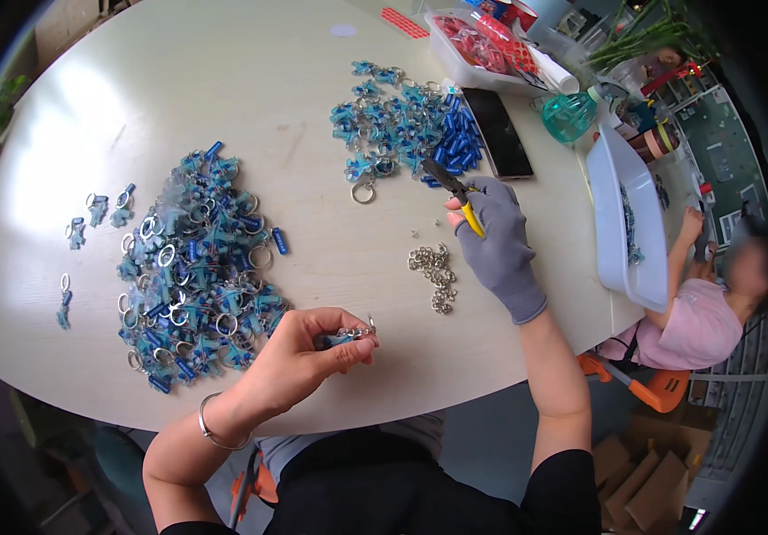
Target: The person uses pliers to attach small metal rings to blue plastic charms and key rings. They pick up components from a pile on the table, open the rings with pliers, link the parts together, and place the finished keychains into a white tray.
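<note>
My bare left hand (308, 352) is closed round a blue keychain (341, 337), whose metal end sticks out past the fingertips. Pliers (455, 189) with dark jaws and yellow handles are gripped in my gloved right hand (502, 236). Their jaws point up toward a heap of small blue tags (460, 143). Just below the right hand lies a loose pile of silver rings or chain links (433, 275). Left of my left hand spreads a big heap of blue keychains (192, 276) with split rings. A smaller keychain pile (384, 125) sits at the far middle.
A black phone (497, 132) lies beside the tags. Behind it stand a clear bin of red packets (478, 53) and a green bottle (569, 116). A white tray (611, 214) rests at the right edge. A person in pink (692, 325) sits beyond it.
</note>
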Demonstrator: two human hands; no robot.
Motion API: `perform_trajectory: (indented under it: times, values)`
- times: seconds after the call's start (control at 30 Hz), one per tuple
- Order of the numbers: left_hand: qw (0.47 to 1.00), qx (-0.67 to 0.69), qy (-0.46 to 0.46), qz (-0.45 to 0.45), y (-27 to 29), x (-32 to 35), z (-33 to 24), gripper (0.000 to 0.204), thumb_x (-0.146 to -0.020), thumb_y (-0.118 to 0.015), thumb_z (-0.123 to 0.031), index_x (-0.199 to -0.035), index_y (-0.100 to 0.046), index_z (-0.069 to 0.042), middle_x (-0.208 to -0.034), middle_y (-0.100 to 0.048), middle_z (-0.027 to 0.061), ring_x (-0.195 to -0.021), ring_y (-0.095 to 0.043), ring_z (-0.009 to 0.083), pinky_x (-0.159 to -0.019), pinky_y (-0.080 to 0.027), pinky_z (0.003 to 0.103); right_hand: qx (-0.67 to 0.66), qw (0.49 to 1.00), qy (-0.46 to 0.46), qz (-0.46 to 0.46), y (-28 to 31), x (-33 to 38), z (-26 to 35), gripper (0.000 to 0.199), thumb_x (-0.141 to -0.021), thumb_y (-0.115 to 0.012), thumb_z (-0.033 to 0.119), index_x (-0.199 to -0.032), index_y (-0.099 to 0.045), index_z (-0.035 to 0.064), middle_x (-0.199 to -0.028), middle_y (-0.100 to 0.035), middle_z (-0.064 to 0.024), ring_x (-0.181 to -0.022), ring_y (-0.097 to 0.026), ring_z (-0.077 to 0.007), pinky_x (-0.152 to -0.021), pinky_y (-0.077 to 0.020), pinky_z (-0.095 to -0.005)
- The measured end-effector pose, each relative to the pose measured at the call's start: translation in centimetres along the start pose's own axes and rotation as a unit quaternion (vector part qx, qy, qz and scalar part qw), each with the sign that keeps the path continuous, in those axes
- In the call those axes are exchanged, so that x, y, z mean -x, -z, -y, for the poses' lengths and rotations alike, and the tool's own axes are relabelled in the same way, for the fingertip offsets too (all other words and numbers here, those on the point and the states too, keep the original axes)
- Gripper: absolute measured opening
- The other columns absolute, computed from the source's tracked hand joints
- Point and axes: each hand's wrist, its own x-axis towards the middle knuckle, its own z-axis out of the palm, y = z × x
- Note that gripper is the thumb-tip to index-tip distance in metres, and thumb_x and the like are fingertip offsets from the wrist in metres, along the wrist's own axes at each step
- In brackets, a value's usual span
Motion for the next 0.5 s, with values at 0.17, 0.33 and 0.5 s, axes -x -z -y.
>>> perform_trajectory:
  times: [0.17,0.33,0.5]
  values:
    - [1.0,0.009,-0.002,0.003,0.17,0.15,-0.03,0.018,-0.086,-0.072,-0.019,-0.094,-0.067,-0.003,-0.079,-0.066,0.0007,-0.068,-0.054,0.0044,-0.061,-0.042,0.019,0.034,0.997,-0.03,0.064,-0.24,-0.22,-0.28,0.01,-0.071,-0.07,0.003,-0.081,-0.066,0.0028,-0.094,-0.059,-0.0093,-0.093,-0.054,-0.0289,-0.079,-0.0441,-0.0395]
    - [1.0,0.023,-0.01,0.005,0.36,0.3,-0.07,0.017,-0.086,-0.071,-0.017,-0.094,-0.067,-0.003,-0.079,-0.066,0.0009,-0.069,-0.054,0.0044,-0.061,-0.042,0.019,0.074,0.994,-0.03,0.072,-0.38,-0.21,-0.37,0.009,-0.071,-0.072,0.005,-0.078,-0.066,0.0032,-0.095,-0.059,-0.0085,-0.093,-0.053,-0.0287,-0.08,-0.0435,-0.039]
    - [1.0,0.027,-0.011,0.005,0.35,0.42,-0.16,0.015,-0.087,-0.071,-0.015,-0.095,-0.067,-0.003,-0.079,-0.065,0.0009,-0.069,-0.053,0.0043,-0.061,-0.042,0.019,0.126,0.988,-0.076,0.052,0.04,0.19,-0.62,0.01,-0.071,-0.073,0.008,-0.077,-0.067,0.004,-0.095,-0.06,-0.0082,-0.094,-0.053,-0.0284,-0.08,-0.0427,-0.0397]
